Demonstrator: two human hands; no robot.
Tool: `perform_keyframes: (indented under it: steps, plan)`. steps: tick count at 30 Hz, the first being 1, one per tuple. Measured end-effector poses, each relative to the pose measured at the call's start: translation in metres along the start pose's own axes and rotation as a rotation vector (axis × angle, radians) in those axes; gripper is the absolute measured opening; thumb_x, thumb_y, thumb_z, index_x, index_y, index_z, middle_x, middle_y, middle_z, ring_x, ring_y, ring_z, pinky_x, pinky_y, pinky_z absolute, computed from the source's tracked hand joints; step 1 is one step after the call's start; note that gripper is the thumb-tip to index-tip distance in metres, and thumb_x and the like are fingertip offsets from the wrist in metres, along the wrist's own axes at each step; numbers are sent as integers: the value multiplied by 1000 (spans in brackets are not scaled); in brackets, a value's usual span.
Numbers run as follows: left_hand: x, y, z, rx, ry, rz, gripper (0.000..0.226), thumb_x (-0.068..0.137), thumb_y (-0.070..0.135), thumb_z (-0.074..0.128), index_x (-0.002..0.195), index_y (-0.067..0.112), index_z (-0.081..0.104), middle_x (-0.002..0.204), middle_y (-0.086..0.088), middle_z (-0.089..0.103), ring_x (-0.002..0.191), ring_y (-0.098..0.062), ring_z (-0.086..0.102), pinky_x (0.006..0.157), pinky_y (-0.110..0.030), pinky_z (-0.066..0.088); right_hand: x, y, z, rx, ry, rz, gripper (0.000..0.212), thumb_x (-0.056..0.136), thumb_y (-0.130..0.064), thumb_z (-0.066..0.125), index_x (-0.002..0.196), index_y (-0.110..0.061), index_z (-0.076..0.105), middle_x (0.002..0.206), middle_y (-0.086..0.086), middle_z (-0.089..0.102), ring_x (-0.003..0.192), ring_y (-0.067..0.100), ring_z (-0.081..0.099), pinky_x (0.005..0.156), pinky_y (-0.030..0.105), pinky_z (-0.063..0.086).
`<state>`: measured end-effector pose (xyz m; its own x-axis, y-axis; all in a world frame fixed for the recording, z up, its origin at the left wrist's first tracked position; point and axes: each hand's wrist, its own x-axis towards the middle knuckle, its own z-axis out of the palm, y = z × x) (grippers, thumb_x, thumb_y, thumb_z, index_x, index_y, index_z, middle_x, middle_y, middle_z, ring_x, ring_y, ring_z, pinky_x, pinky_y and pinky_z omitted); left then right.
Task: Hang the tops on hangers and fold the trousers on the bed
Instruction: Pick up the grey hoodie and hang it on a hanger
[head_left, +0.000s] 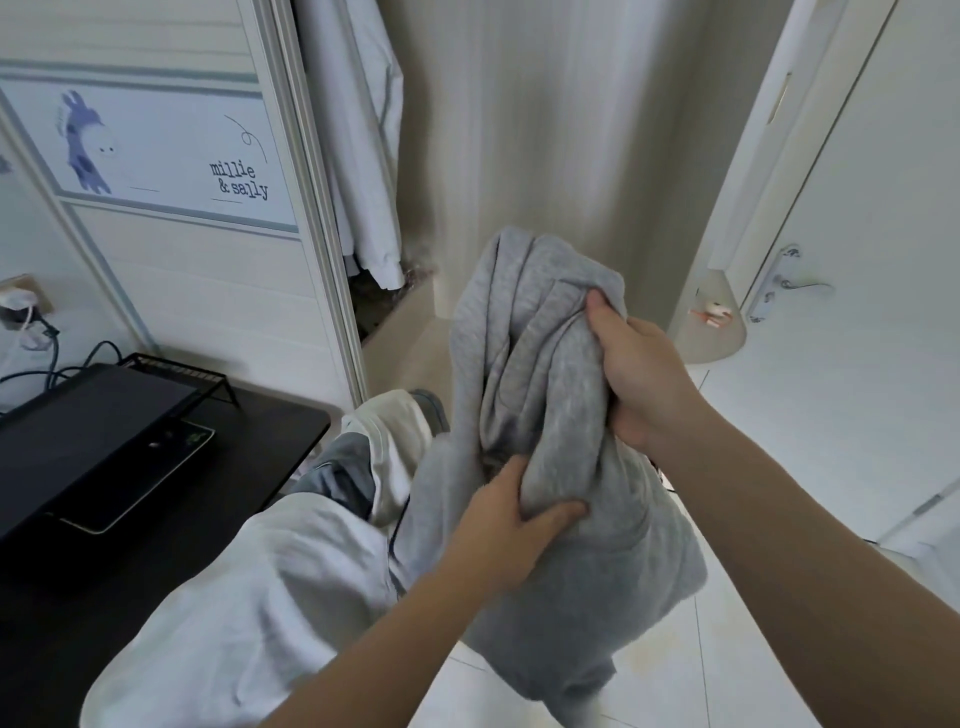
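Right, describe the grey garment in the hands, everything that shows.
The grey garment is soft heathered jersey, like sweatshirt fabric, bunched into thick folds, so its type cannot be told. It is held in the air above the tiled floor. The right hand grips a bundle of folds near the top; the left hand grips a fold lower down. Its loose lower part hangs below the hands. A white garment lies against its left side.

Soft matt grey cloth garment (545, 364); glossy tiled floor (779, 649); matt black desk (156, 519).
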<state>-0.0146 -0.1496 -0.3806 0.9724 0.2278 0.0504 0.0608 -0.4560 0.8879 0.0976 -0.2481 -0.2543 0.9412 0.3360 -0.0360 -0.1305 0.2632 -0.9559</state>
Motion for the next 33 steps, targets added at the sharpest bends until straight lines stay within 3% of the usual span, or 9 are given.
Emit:
perform_keyframes:
  steps: [2,6,10,14,17,20,23,26,33]
  plan:
    - [7,-1,-5,-37,117,38,25,93,52,62,91,27,61,83,15,66,81,-4,61,78,-28,48,6,1,-5,2,17,1,30,99,-35,63,95,-8,74,97,5,79,92,18,76,69,26,60]
    - [21,1,-23,-30,303,93,35,102,40,52,80,14,57,69,2,59,69,-14,57,66,-32,45,10,15,-23,-224,-42,-6,14,99,-21,62,107,-14,72,114,9,73,113,23,67,93,36,53]
    - [35,9,-42,-105,416,58,43,101,39,53,67,15,43,54,9,40,53,-7,38,53,-21,34,-22,47,-36,-717,-102,-162,50,88,-37,74,132,-29,52,135,-15,52,125,0,46,105,28,38]
    - [41,11,-49,-249,406,16,48,100,35,56,58,20,39,50,12,33,51,-7,34,55,-28,33,-69,112,-33,-775,-150,-104,80,73,-53,79,140,-34,40,135,-16,48,127,0,44,109,34,41]
    - [40,12,-49,-335,381,5,49,96,39,57,54,26,34,52,12,30,53,-8,32,56,-32,31,-82,148,-25,-807,-116,-29,72,76,-52,76,136,-43,39,127,-23,54,118,3,53,97,29,47]
    - [40,5,-53,-359,388,-6,47,95,40,57,56,27,34,54,11,31,56,-10,34,59,-34,32,-67,150,-31,-837,-56,-66,9,94,-33,65,102,-33,62,90,-13,69,87,10,66,71,31,53]
    - [41,-10,-67,-366,368,9,44,98,43,57,59,25,44,56,6,39,58,-14,39,60,-34,36,-47,124,-37,-778,-70,-153,19,96,-16,61,78,-21,67,71,-6,67,70,7,60,64,27,45]
    - [33,-29,-68,-400,145,-26,27,83,59,62,84,34,72,80,9,68,79,-11,65,75,-29,55,-33,90,-32,-654,-55,-157,23,98,-23,61,86,-5,69,77,14,67,70,9,55,64,30,43]
    - [-4,-66,-18,-140,-117,-96,38,84,51,69,84,14,60,71,14,55,70,-4,54,70,-23,44,-3,41,-31,-384,-89,-101,23,100,-33,59,91,-24,78,92,-4,78,83,8,73,65,14,53]
